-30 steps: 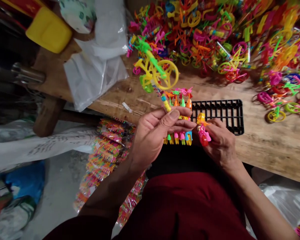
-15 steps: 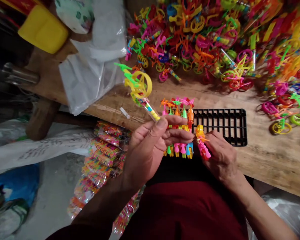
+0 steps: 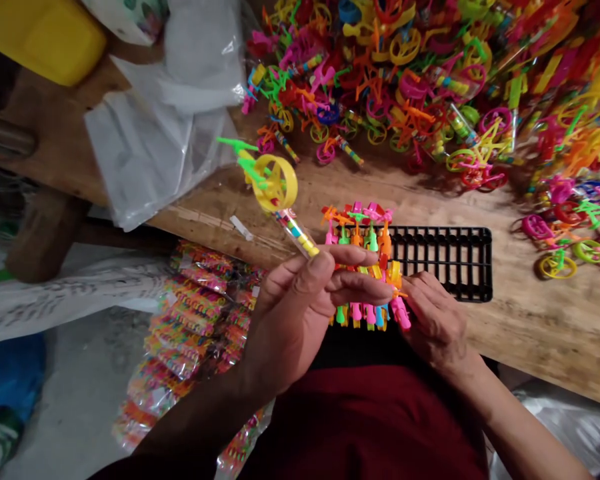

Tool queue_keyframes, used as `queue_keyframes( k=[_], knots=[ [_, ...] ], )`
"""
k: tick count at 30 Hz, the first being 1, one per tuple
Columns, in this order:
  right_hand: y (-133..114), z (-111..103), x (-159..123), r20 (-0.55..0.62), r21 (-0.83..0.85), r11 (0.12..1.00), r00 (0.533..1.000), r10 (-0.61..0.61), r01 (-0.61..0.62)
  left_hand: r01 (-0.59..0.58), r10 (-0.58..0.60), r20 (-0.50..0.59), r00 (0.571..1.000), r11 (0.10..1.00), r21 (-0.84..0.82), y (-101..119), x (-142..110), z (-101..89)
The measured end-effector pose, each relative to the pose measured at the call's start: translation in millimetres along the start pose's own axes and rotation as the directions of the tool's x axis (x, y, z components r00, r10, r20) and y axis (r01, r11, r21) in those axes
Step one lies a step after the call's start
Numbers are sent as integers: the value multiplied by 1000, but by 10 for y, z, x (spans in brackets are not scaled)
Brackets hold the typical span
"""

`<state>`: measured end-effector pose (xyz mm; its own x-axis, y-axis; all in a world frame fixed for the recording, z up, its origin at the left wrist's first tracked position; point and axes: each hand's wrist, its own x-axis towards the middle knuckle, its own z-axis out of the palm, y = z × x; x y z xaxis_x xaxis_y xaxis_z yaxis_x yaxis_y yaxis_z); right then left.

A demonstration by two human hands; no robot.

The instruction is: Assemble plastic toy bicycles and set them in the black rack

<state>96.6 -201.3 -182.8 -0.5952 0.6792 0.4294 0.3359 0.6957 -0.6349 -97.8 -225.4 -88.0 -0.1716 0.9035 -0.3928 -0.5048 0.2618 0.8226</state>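
Observation:
My left hand (image 3: 295, 313) pinches the candy-filled clear tube of a small plastic toy bicycle (image 3: 276, 183) between thumb and index finger. Its yellow wheel and green parts point up and to the left, above the table. My right hand (image 3: 436, 319) is closed on another toy bicycle (image 3: 399, 312), pink and orange with a yellow wheel, at the near edge of the rack. The black slotted rack (image 3: 488, 263) lies under both hands; toy bicycles (image 3: 359, 223) stand side by side in its left part. My left fingers partly hide that row.
A big heap of colourful toy bicycles (image 3: 380, 73) covers the back of the wooden table (image 3: 545, 327). Clear plastic bags (image 3: 135, 153) lie at the left, near a yellow container (image 3: 45, 40). Packed bags of toys (image 3: 180, 347) hang or lie below the table edge.
My right hand has brought the pink and orange toy bicycle left and slightly down, against the row in the rack. My left hand keeps its pinch. The whole view has shifted a little.

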Motion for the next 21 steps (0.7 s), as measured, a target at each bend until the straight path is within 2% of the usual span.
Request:
queue_keyframes(
  k=[6,10,13,17,19,21],
  knots=[
    [2,1,23,-36,-53,999,999,8,-10,-79,80,-25,996,996,40,-49,-14,12],
    [69,34,17,-49,-64,998,999,15,-18,-114,119,-19,993,979,168,-61,-46,20],
    [89,-2,14,-53,-37,999,998,28,-30,-118,111,40,993,954,277,5,-115,51],
    [-115,-302,-21,-110,32,990,984,140,-137,-113,66,126,990,900,421,125,-312,107],
    [-300,-503,-101,-182,67,971,954,238,-230,-78,-18,184,983,861,502,110,-433,148],
    [-464,-653,-229,-151,158,942,936,318,-295,-73,-106,266,958,807,586,15,-530,207]
  ],
)
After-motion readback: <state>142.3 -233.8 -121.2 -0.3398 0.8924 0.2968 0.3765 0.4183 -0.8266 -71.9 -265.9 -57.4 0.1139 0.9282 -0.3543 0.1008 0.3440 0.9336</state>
